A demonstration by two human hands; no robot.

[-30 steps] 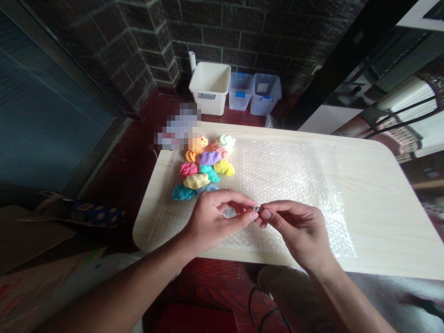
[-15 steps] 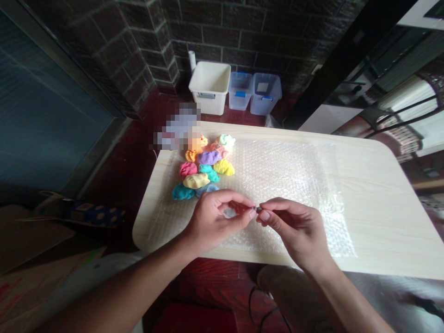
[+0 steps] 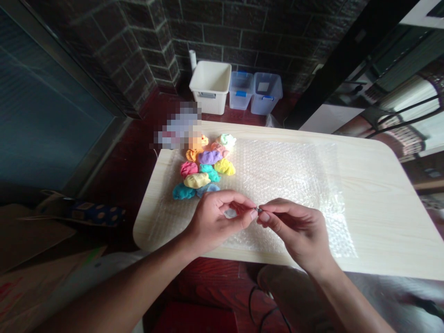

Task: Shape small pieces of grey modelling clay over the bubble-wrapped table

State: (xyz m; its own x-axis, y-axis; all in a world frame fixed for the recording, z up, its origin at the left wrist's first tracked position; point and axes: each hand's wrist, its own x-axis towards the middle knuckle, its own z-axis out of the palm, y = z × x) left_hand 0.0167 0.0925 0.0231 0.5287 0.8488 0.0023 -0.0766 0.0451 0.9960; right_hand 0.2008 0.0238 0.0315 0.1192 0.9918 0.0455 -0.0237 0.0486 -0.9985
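From where I am standing, the person's left hand (image 3: pixel 211 222) and right hand (image 3: pixel 301 226) are meeting over the near part of a pale, wood-grained counter (image 3: pixel 385 194). Between their fingertips they are holding a tiny dark-grey piece of soft-looking material (image 3: pixel 258 210). Each grip is narrowing to a pinch of thumb and finger, the left from one end and the right from the other, the two hands almost touching. The piece is hovering above a sheet of clear bubble wrap (image 3: pixel 284 171). Through the gap in the left hand's curl a pale grey lump (image 3: pixel 229 213) is showing, mostly hidden.

Beyond the left hand, soft, clay-like lumps are lying bunched on the wrap, among them a dusty-blue lump (image 3: pixel 209 188), a dark teal lump (image 3: pixel 183 191), a cream-yellow lump (image 3: pixel 197 180), a bright yellow lump (image 3: pixel 225 167) and a purple lump (image 3: pixel 210 157). Neither hand is touching these coloured ones.

As for progress, I am judging that the handling is sitting partway: the grey piece is already separate and in the fingers, but its shaping is looking unfinished, and setting it down is remaining undone. Whether the fingers are rolling, stretching or parting it, I cannot tell.
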